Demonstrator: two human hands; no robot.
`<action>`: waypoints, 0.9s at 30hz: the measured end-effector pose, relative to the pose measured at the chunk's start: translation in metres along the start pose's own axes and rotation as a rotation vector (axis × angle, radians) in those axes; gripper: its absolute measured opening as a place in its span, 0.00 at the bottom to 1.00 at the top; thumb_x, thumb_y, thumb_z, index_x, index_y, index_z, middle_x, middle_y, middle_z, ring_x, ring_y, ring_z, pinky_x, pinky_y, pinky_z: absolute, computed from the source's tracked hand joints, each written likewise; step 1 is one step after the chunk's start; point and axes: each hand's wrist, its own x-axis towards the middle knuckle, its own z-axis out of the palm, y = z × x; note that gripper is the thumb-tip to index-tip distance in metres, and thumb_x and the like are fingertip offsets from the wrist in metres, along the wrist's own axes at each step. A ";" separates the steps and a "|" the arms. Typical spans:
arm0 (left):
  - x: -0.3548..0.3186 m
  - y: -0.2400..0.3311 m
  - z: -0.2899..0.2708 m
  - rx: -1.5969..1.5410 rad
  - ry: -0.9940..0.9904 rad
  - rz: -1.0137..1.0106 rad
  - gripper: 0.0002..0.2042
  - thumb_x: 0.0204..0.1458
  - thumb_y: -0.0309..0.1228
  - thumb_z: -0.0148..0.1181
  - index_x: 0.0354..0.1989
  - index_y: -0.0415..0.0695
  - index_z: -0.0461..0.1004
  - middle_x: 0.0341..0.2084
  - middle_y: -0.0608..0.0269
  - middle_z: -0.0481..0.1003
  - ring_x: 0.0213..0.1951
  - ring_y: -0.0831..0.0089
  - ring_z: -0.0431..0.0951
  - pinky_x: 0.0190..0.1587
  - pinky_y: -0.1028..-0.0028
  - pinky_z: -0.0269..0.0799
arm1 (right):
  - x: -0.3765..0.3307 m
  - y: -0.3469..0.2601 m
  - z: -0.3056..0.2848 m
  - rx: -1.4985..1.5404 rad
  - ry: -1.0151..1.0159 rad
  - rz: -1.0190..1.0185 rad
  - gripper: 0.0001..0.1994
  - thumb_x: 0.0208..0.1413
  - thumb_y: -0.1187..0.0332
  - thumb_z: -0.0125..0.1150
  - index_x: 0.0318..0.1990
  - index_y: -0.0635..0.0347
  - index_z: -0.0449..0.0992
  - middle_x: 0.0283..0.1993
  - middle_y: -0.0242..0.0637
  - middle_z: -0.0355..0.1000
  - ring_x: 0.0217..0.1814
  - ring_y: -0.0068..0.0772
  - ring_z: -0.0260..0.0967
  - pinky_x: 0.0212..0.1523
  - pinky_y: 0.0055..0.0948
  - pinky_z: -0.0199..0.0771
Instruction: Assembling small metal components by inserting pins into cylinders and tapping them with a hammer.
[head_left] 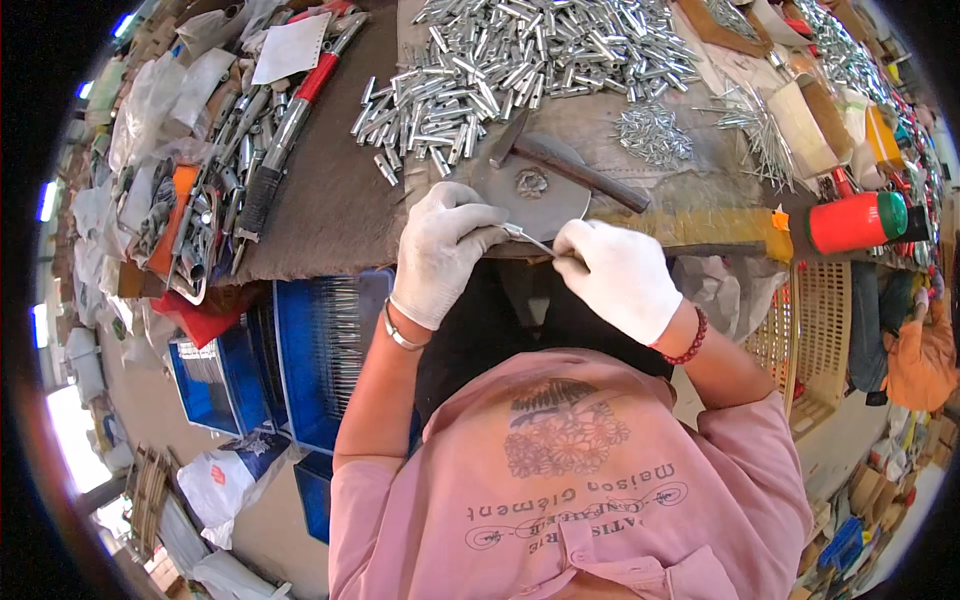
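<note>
The worktop [330, 200] is the largest thing; it is covered with a brown-grey cloth and fills the upper half of the view. Below its front edge stand blue plastic crates [310, 350] on the left side and a pale yellow lattice basket [815, 330] on the right side. On the far part of the worktop lies a big heap of short silver metal tubes [520, 60], spread wide. At the left edge there is a pile of tools and metal parts [200, 190], with a long tool with red handle [300, 100] next to it and a white paper sheet [290, 45] above. A round grey metal plate [535, 195] lies near the front edge, and a hammer [560, 160] rests across it with its dark handle pointing to the right. A smaller heap of thin pins [655, 135] is right of the hammer. At the right side lies a red cylindrical container with green cap [855, 222], on its side.

Both hands wear white gloves. The left hand [440, 250] is closed in a narrow pinch on one end of a thin metal pin [530, 238]. The right hand [615, 275] is also closed and holds the other end of the pin. The pin is between the two hands, just at the front edge of the worktop, below the round plate. The left wrist has a silver bracelet [400, 335]; the right wrist has a red bead bracelet [690, 340].
</note>
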 end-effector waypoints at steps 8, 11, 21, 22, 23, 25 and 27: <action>-0.035 0.046 0.024 -0.236 0.157 -0.455 0.21 0.63 0.16 0.60 0.66 0.38 0.76 0.34 0.58 0.84 0.27 0.78 0.80 0.32 0.76 0.76 | -0.011 -0.016 0.001 0.827 -0.385 0.455 0.11 0.63 0.70 0.63 0.50 0.65 0.78 0.27 0.33 0.76 0.29 0.21 0.72 0.33 0.26 0.73; -0.038 0.051 0.015 -0.311 0.106 -0.624 0.25 0.66 0.18 0.56 0.73 0.39 0.67 0.35 0.61 0.85 0.22 0.83 0.76 0.25 0.79 0.72 | -0.016 -0.023 0.005 0.958 -0.445 0.483 0.10 0.66 0.71 0.62 0.52 0.63 0.77 0.28 0.28 0.75 0.29 0.15 0.70 0.32 0.22 0.71; -0.048 0.039 -0.003 -0.709 0.088 -0.759 0.29 0.65 0.27 0.62 0.74 0.40 0.64 0.35 0.63 0.82 0.25 0.85 0.74 0.25 0.82 0.69 | -0.016 -0.044 0.028 0.810 -0.315 0.397 0.10 0.63 0.73 0.65 0.51 0.63 0.77 0.28 0.36 0.75 0.29 0.23 0.73 0.35 0.29 0.75; -0.051 0.037 -0.007 -0.819 0.084 -0.754 0.29 0.64 0.27 0.63 0.74 0.40 0.65 0.36 0.63 0.82 0.27 0.85 0.74 0.26 0.83 0.68 | -0.014 -0.046 0.030 0.759 -0.305 0.362 0.10 0.63 0.73 0.65 0.51 0.62 0.77 0.28 0.38 0.75 0.29 0.24 0.74 0.35 0.29 0.75; -0.054 0.037 -0.011 -0.818 0.104 -0.756 0.29 0.64 0.27 0.63 0.74 0.40 0.65 0.36 0.63 0.82 0.27 0.85 0.74 0.26 0.83 0.68 | -0.012 -0.050 0.031 0.757 -0.320 0.349 0.10 0.63 0.73 0.65 0.51 0.62 0.77 0.28 0.38 0.75 0.29 0.24 0.74 0.35 0.29 0.75; -0.062 0.042 -0.020 -0.801 0.145 -0.760 0.29 0.62 0.27 0.65 0.72 0.39 0.66 0.37 0.64 0.82 0.29 0.85 0.74 0.29 0.82 0.69 | -0.008 -0.060 0.034 0.574 -0.309 0.244 0.11 0.62 0.72 0.67 0.51 0.61 0.78 0.29 0.41 0.75 0.29 0.30 0.76 0.35 0.31 0.76; -0.072 0.043 -0.024 -0.790 0.212 -0.751 0.30 0.60 0.26 0.68 0.71 0.36 0.66 0.37 0.64 0.82 0.30 0.84 0.74 0.30 0.82 0.69 | -0.009 -0.068 0.046 0.561 -0.278 0.167 0.12 0.61 0.71 0.67 0.51 0.60 0.78 0.29 0.42 0.75 0.29 0.33 0.76 0.36 0.31 0.76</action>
